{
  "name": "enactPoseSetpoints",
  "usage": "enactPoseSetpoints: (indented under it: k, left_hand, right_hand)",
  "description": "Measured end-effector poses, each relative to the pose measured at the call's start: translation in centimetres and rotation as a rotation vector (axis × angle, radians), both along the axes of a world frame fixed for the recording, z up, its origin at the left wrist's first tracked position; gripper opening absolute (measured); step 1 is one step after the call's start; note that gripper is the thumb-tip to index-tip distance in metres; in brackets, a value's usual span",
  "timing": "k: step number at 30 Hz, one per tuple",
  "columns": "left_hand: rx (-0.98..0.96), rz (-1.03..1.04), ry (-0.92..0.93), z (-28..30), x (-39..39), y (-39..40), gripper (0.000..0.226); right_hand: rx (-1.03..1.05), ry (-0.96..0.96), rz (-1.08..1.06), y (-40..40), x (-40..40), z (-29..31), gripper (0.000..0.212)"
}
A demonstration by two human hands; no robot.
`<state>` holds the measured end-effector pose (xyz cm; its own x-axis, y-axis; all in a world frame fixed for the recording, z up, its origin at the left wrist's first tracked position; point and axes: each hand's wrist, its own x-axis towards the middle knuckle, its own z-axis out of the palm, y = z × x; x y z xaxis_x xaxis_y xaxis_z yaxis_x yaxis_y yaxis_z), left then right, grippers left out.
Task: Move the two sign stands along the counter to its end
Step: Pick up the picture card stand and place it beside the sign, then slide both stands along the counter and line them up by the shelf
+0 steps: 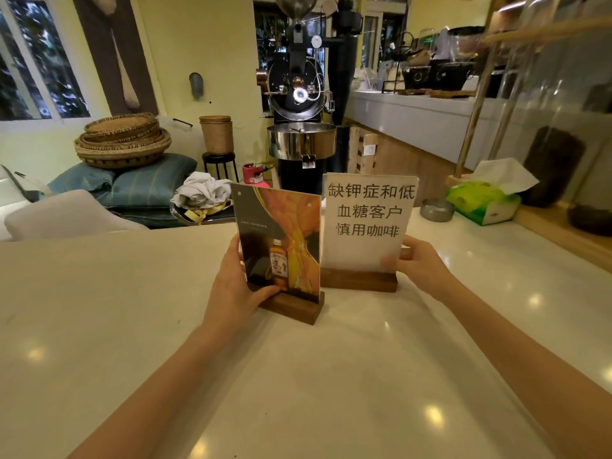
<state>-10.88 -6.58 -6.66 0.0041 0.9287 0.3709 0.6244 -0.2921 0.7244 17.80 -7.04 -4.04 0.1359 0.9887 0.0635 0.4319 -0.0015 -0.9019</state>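
Observation:
Two acrylic sign stands on dark wooden bases stand on the white counter point(132, 326), near its far edge. The left sign stand point(284, 243) shows a bottle picture in orange tones. My left hand point(238, 283) grips its left edge, thumb on the front. The right sign stand point(367, 223) is white with black Chinese writing. My right hand point(417, 263) holds its right edge, fingers wrapped behind the panel. Both bases rest on the counter, close beside each other.
A round metal ashtray point(437, 210) and a green tissue pack point(483, 203) sit on the counter at the right behind the signs. Beyond the counter's far edge stand a black coffee roaster point(301, 94), woven baskets point(122, 140) and cushions.

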Motion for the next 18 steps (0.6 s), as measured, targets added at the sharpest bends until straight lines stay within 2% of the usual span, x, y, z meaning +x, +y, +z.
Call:
enactPoseSetpoints:
  k: [9,18]
  left_hand:
    - [-0.025,-0.051,-0.002,0.3,3.5,2.1,0.102]
    - [0.014,-0.193,-0.022,0.8,11.9,4.4,0.097]
  right_hand:
    - [0.026,-0.131,-0.121,-1.4,4.2,0.5,0.055]
    - [0.008,-0.159,-0.263,-3.5,12.7,1.0,0.05]
